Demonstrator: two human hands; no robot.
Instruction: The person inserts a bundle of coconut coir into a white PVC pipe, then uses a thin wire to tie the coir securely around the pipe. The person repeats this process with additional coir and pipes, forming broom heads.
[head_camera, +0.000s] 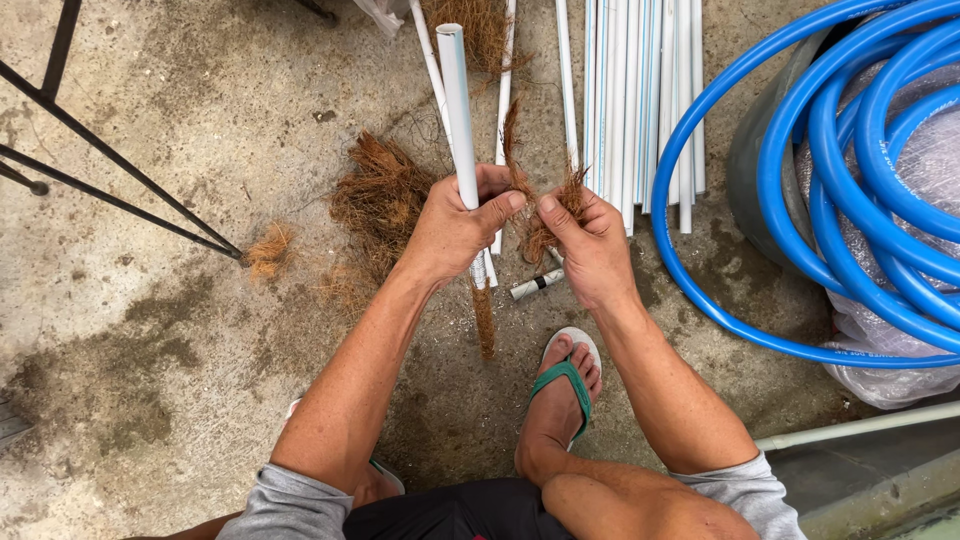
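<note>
Nearest to us are our grey sleeves (290, 510) and bent knees at the bottom edge, and just beyond them our right foot in a green-strapped flip-flop (566, 385) planted on the stained concrete floor (170, 330). Our forearms reach forward from there to the middle of the view. Our left hand (455, 228) is wrapped around a white plastic pipe (458, 110), fingers curled over it and the thumb laid across toward the right, so the pipe stands up out of the fist and points away from us. Just beside it, our right hand (590, 245) pinches a tuft of brown coconut fibre (528, 195) between thumb and fingertips, the strands sticking up above the knuckles and hanging down below them; the two hands nearly touch at the thumbs. A thin strand of the same fibre (484, 318) dangles under the left fist. On the floor below the hands lies a short white pipe offcut (536, 285). To the left of the hands sits a loose heap of fibre (380, 200), with a smaller clump (268, 250) further left, near dark metal rods (120, 190) that slant across the floor. Farther off, a row of long white pipes (640, 90) lies side by side, running away from us. At the right, a coil of blue hose (800, 200) rests over a bundle in clear plastic wrap (930, 160).
</note>
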